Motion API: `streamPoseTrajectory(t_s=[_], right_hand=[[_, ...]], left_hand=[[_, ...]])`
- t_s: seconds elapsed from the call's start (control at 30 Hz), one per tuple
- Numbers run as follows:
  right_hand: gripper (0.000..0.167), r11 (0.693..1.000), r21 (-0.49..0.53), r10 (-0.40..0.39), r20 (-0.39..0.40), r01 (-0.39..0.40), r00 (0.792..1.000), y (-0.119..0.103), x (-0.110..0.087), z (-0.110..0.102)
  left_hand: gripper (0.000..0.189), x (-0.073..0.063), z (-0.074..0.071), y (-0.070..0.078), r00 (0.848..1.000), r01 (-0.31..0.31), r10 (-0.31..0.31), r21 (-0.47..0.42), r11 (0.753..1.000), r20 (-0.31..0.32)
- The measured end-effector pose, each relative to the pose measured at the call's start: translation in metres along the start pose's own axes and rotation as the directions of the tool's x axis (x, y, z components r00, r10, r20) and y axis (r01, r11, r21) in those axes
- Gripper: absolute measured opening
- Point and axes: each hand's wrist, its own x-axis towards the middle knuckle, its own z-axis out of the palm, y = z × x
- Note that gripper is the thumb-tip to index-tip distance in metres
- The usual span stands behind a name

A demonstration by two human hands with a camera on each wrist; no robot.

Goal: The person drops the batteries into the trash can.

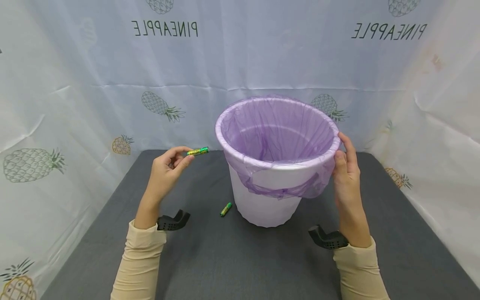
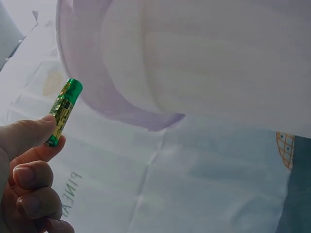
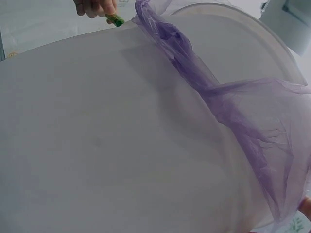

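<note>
My left hand [image 1: 165,173] pinches a green and yellow battery [image 1: 197,151] between thumb and fingers, left of the bin and near rim height. In the left wrist view the thumb lies across the battery [image 2: 64,112], its upper end sticking out. A white bin [image 1: 268,204] stands upright, lined with a thin purple bag [image 1: 275,137] folded over its rim. My right hand [image 1: 348,171] rests against the bin's right side, with thumb and forefinger touching the rim. A second green battery [image 1: 226,209] lies on the table by the bin's base.
The dark grey table [image 1: 247,266] carries the bin. White cloth [image 1: 240,50] with pineapple prints hangs behind and at both sides. Black wrist mounts [image 1: 174,221] sit on both forearms. The bag's loose edge [image 1: 281,192] hangs around the bin's outside.
</note>
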Motion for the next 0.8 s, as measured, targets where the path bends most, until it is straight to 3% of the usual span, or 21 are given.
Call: streamPoseTrajectory(t_s=[0.37,0.8], right_hand=[[0.041,1.000,-0.012,0.002,-0.015,-0.002,1.000,0.000,0.000,0.000],[0.041,1.000,-0.005,0.002,-0.004,-0.002,1.000,0.001,0.000,-0.001]], left_hand=[[0.016,0.012,-0.003,0.017,0.997,-0.055,0.055,0.005,0.998,-0.053],[0.016,0.026,-0.003,0.030,0.994,-0.097,0.097,0.003,0.995,-0.045]])
